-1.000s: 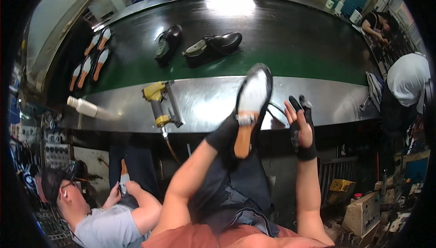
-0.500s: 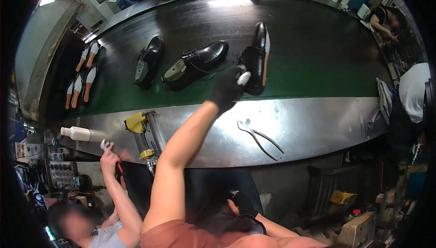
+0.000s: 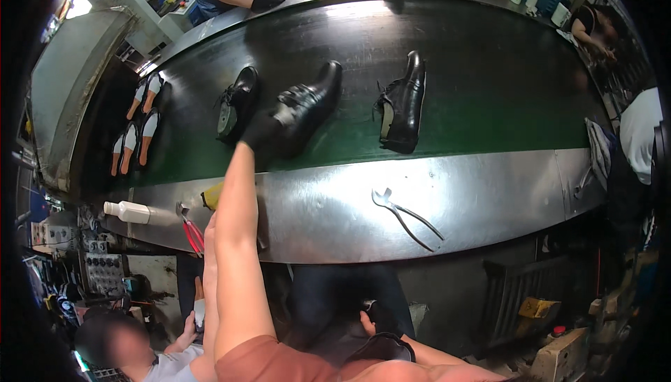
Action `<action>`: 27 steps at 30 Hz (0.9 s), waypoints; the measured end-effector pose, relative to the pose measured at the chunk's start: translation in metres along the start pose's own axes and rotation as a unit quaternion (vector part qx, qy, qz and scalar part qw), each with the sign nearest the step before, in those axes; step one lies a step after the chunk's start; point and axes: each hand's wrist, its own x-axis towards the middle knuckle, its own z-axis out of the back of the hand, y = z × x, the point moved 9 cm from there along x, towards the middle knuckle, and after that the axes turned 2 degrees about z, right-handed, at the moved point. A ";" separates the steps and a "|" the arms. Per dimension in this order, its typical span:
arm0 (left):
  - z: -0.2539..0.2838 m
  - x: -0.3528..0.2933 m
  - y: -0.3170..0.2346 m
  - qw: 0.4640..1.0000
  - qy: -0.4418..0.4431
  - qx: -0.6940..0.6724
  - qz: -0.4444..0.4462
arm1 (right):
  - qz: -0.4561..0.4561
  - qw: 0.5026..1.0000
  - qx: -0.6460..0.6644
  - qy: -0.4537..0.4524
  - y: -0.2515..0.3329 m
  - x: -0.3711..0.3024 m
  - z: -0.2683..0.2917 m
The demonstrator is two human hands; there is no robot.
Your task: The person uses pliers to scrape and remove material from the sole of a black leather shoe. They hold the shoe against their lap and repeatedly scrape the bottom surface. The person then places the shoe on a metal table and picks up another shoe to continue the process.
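Note:
My left hand (image 3: 269, 134), in a black glove, reaches across onto the belt and is closed on the back end of a black lace-up shoe (image 3: 314, 102). The shoe's toe points away and slightly right. To the left stands another black lace-up shoe (image 3: 240, 102) with a grey-green last showing in its opening. A third black shoe (image 3: 405, 106) is tilted with its laces to the left. My right hand (image 3: 374, 315) stays low near my lap, thumb bare and fingers curled in a dark glove. What it holds, if anything, is hidden against dark clothing.
Pincers (image 3: 402, 218) lie on the metal ledge (image 3: 328, 228). Left of my forearm are a yellow air tool (image 3: 211, 197), red-handled pincers (image 3: 190, 228) and a white bottle (image 3: 127, 212). A co-worker's arm (image 3: 208, 277) runs beside mine. Several white-and-tan-soled shoes (image 3: 131, 146) lie far left.
My left hand has left the right-hand shoe and moved left onto the middle one, which has turned to point farther away. The co-worker's red-handled pincers now lie on the ledge.

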 end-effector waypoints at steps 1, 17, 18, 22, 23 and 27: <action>0.015 0.007 0.027 0.994 -0.010 -0.032 0.108 | -0.026 0.999 -0.013 0.014 -0.002 -0.003 0.000; -0.006 -0.052 0.026 0.976 -0.212 0.008 0.041 | 0.044 0.999 -0.026 -0.018 -0.002 -0.010 -0.010; -0.009 -0.044 0.038 0.981 -0.151 -0.121 0.026 | 0.040 0.999 -0.034 -0.014 -0.007 -0.011 -0.013; -0.025 -0.069 0.032 0.918 -0.031 -0.389 -0.064 | 0.049 0.997 -0.047 -0.031 -0.012 -0.025 -0.011; -0.050 -0.083 0.024 0.798 0.048 -0.601 0.002 | 0.061 0.996 -0.048 -0.045 -0.005 -0.027 -0.003; -0.068 -0.139 0.003 0.792 -0.067 -0.600 0.088 | 0.039 0.996 -0.078 -0.024 -0.002 -0.036 -0.005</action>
